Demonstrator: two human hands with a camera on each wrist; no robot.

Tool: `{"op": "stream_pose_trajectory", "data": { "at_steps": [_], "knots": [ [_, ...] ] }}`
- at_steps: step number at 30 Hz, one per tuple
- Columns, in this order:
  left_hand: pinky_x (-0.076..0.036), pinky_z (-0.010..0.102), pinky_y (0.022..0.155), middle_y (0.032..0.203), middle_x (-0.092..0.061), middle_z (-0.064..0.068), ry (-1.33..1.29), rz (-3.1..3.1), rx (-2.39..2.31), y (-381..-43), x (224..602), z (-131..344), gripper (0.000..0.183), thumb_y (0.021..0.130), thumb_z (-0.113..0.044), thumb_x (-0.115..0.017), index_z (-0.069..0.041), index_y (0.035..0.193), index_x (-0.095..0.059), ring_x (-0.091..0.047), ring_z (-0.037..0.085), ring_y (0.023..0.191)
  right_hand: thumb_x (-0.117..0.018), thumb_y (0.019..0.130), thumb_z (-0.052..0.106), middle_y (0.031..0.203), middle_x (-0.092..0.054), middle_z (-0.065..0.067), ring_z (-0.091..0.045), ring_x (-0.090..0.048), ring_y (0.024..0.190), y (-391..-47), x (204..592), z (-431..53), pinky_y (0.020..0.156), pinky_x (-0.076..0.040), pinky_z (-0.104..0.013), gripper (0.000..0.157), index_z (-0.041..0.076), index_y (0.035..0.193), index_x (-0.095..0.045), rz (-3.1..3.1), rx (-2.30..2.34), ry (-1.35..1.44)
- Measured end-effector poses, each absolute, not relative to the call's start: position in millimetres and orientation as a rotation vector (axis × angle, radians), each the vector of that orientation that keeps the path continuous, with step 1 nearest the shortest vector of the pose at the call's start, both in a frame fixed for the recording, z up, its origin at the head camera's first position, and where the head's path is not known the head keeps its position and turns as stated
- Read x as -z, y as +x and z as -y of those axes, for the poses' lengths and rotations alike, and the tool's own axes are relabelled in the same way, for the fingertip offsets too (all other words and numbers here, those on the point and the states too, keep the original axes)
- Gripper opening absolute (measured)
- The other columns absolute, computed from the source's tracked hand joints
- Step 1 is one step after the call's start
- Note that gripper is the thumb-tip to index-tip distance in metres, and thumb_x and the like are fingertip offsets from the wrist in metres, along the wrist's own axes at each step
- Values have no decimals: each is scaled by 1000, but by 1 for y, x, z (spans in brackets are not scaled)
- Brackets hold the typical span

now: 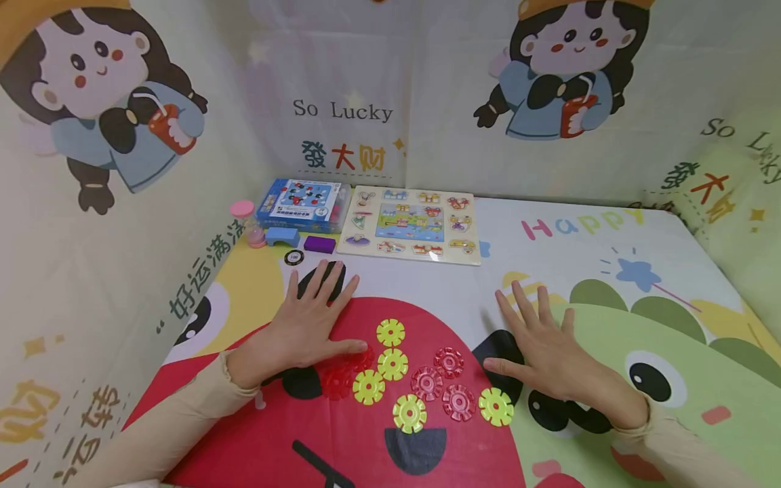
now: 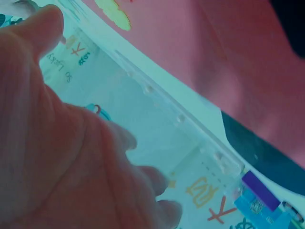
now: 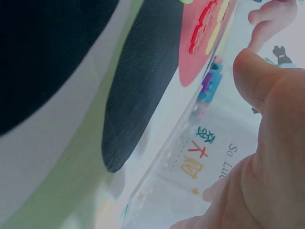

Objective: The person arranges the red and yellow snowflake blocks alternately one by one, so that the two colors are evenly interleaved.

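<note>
My left hand (image 1: 310, 329) is spread palm down over the left part of the red cartoon print, its thumb next to a cluster of red notched discs (image 1: 336, 383) that it partly overlaps. My right hand (image 1: 546, 349) hovers or rests with fingers spread near the green print; I cannot tell if it touches the cloth. Both hold nothing. Between them lie several yellow notched discs (image 1: 392, 364) and several red notched discs (image 1: 426, 383), flat and apart or touching at their edges. The right wrist view shows some red discs (image 3: 205, 27) edge-on beyond the right thumb.
Along the back stand a wooden puzzle board (image 1: 410, 224), a blue boxed set (image 1: 303, 205), a pink-capped sand timer (image 1: 249, 224), a blue arch block (image 1: 283, 236), a purple block (image 1: 320, 244) and a black round chip (image 1: 294, 257). Printed cloth walls (image 1: 439, 156) enclose the back and sides.
</note>
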State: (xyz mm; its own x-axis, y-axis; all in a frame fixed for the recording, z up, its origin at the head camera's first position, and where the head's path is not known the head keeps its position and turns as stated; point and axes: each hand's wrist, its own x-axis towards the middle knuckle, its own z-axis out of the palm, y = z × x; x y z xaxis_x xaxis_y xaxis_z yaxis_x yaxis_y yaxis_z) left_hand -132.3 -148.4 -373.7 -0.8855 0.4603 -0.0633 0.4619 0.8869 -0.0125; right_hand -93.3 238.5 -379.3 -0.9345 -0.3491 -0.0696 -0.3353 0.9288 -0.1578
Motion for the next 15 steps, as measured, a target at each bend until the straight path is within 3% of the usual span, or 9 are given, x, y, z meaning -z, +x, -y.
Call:
{"op": "stream_pose_trajectory", "data": {
  "at_steps": [5, 8, 11, 15],
  "knots": [
    [-16, 67, 110, 161, -7, 7, 800, -2916, -105, -132, 377, 148, 104, 70, -85, -44, -31, 153, -12, -4, 34, 148, -50, 76, 77, 161, 7, -6, -47, 9, 144, -91, 380, -237, 98, -5, -79, 104, 26, 154, -3, -2969, 263, -576],
    [-34, 53, 108, 158, -20, -1, 882, -2784, -321, -133, 377, 150, 95, 72, -75, -57, -36, 150, -20, -18, 24, 145, -58, 78, 68, 160, -11, -8, -43, -4, 146, -93, 379, -232, 104, -10, -73, 96, 27, 153, -15, -2953, 327, -683],
    [-51, 32, 92, 142, -40, -11, 968, -2620, -494, -134, 378, 155, 79, 73, -61, -69, -38, 142, -40, -35, 11, 132, -67, 79, 57, 151, -36, -8, -36, -30, 140, -96, 379, -220, 107, -27, -62, 82, 26, 147, -35, -2932, 373, -875],
    [-53, 20, 77, 117, -52, -15, 1105, -2491, -568, -138, 381, 159, 55, 72, -50, -76, -36, 123, -60, -46, 4, 113, -72, 80, 45, 126, -58, 1, -16, -53, 116, -105, 379, -195, 93, -49, -40, 58, 25, 132, -57, -2857, 407, -1137]
  ]
}}
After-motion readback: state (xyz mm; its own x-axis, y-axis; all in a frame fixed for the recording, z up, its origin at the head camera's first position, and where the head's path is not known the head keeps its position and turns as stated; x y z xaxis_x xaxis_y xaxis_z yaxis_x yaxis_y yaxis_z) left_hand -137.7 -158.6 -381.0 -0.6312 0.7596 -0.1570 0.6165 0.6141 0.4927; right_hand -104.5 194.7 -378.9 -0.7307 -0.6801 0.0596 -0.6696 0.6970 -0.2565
